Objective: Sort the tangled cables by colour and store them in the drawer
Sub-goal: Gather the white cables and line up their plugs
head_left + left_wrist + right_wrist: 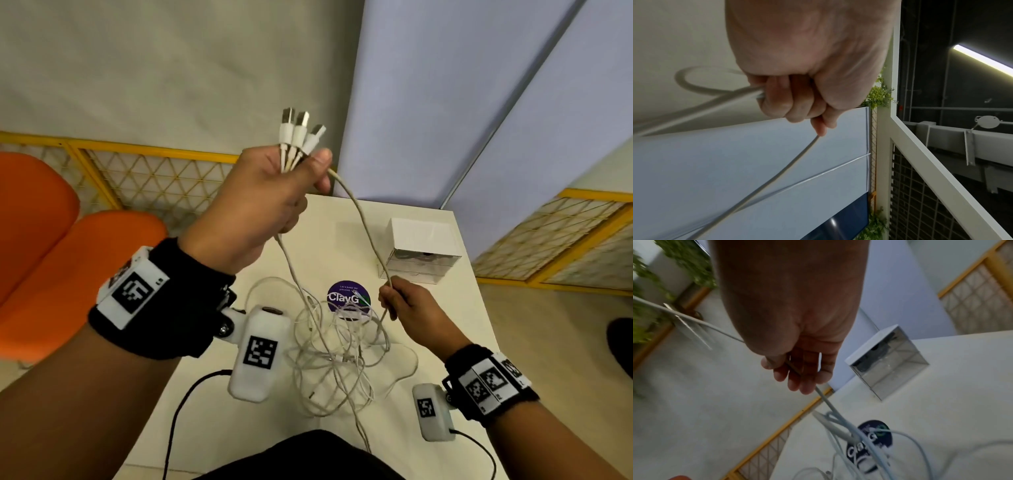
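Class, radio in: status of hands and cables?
Left hand grips three white plugs. Right hand pinches one cable. Tangle on table, undone.

Head view: bright, even indoor light, soft faint shadows on the white table (445, 329) under the cable tangle (339, 356); wide-angle bending at edges, wall lines curve. Left wrist view: sharp on the left hand (807, 65), cable near lens blurred; ceiling strip light (982, 58) glares against dark bkgd. Right wrist view: dimmer, right hand (795, 318) backlit, motion blur on foliage (645, 305) top left of it.
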